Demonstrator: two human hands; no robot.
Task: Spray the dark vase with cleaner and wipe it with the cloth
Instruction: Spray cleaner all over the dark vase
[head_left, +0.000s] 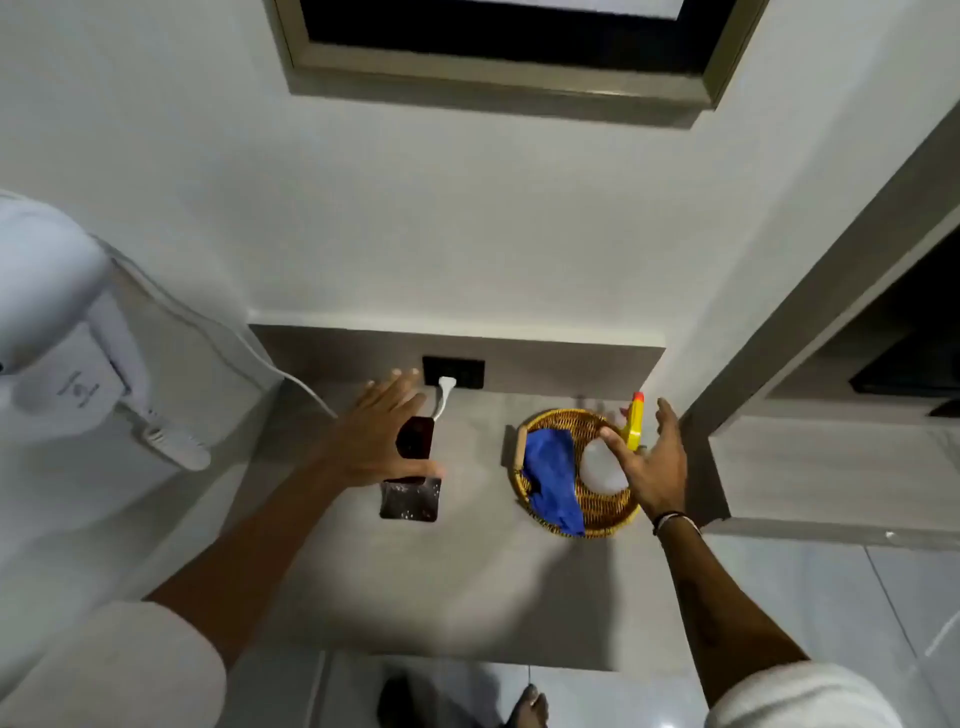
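The dark vase (413, 470) stands on the grey shelf (467, 582), square-sided and glossy, its mouth facing up. My left hand (379, 436) hovers spread over its left side, fingers apart, partly covering it; I cannot tell if the palm touches. To the right, a round wicker basket (587, 522) holds a blue cloth (553, 480) and a spray bottle (605, 467) with a clear body and yellow trigger head. My right hand (649, 462) is open just over the bottle, fingers apart, holding nothing.
A black wall socket (453, 371) with a white plug and cable sits behind the vase. A white appliance (78, 364) stands at the left. A grey cabinet edge (779, 364) rises at the right. My bare foot (527, 706) shows on the tiled floor below.
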